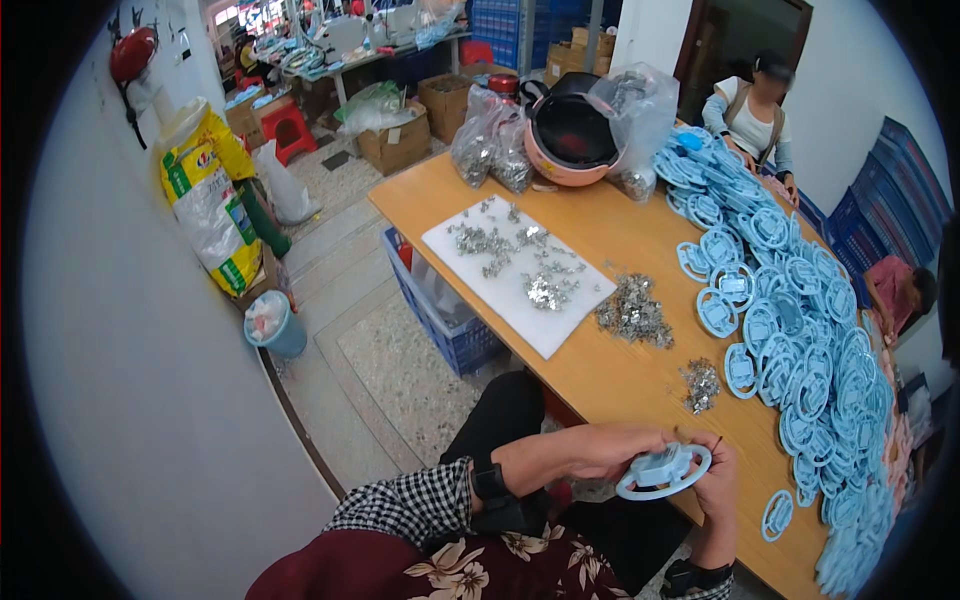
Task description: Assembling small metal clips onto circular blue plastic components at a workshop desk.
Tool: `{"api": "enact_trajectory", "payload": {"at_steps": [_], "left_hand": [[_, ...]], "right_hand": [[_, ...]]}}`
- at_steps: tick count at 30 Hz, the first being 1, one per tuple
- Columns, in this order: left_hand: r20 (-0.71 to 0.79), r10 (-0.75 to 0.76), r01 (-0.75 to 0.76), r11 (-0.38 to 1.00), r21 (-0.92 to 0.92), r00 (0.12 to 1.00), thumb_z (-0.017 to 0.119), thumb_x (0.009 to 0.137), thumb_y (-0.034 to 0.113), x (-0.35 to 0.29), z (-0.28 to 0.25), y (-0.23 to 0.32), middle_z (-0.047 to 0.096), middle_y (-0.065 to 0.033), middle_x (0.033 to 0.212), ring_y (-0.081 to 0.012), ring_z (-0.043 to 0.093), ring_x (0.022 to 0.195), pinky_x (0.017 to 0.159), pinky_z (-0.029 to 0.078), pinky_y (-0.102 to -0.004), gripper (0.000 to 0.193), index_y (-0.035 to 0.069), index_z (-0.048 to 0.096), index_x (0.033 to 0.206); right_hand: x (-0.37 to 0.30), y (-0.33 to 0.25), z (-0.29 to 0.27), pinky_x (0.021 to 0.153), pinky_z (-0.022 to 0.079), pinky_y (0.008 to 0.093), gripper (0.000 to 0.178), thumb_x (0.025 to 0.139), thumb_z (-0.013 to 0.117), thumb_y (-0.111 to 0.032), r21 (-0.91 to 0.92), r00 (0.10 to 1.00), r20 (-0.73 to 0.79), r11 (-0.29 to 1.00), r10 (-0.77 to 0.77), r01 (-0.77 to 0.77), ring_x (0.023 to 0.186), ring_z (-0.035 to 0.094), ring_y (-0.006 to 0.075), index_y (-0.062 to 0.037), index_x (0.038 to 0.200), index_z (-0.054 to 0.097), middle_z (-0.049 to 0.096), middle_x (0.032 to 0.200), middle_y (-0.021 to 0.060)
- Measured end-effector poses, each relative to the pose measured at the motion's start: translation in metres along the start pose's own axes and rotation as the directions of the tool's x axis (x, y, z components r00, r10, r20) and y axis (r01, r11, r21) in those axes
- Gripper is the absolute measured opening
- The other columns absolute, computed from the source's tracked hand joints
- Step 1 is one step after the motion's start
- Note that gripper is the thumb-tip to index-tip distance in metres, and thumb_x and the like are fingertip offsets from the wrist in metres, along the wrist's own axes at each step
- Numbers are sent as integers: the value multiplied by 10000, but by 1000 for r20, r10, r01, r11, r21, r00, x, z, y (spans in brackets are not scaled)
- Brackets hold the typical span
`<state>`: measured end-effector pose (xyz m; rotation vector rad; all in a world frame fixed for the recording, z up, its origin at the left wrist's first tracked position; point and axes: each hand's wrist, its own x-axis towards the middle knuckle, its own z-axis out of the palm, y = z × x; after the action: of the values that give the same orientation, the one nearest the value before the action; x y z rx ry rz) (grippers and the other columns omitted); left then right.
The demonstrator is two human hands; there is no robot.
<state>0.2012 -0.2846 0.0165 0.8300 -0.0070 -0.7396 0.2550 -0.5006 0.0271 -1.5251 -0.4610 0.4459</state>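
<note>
1 blue pc (pixel 660 468) in L hand (pixel 618 452), R hand (pixel 718 485) — 1 wht pad (pixel 546 334).

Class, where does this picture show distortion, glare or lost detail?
Head view: the blue crates look curved and stretched near the dark right rim; the window at upper left is washed out; the metal pieces glint on the white pad; the held blue ring shows fairly clearly.

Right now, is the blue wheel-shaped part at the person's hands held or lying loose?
Held: the blue wheel-shaped part is between the left hand and right hand, fingers against it on both sides.
</note>
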Motion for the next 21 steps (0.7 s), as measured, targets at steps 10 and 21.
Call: {"api": "enact_trajectory", "payload": {"at_steps": [10,21], "left_hand": [[-226,589,-302,661,687,776,579,997,160,-26,-31,12,664,-83,1100,-111,636,979,849,528,-280,347,-19,552,1293],[-547,497,-474,858,197,674,428,1047,155,-56,-75,16,684,-86,1094,-118,673,941,839,549,-253,327,-22,581,1275]], "right_hand": [[23,-25,38,476,383,178,347,967,663,-175,53,952,-129,961,277,-272,584,531,42,-55,1272,551,635,818,4],[123,-32,87,595,444,250,208,950,671,-168,-605,998,54,796,35,5,675,568,74,-5,1079,675,653,813,14]]}}
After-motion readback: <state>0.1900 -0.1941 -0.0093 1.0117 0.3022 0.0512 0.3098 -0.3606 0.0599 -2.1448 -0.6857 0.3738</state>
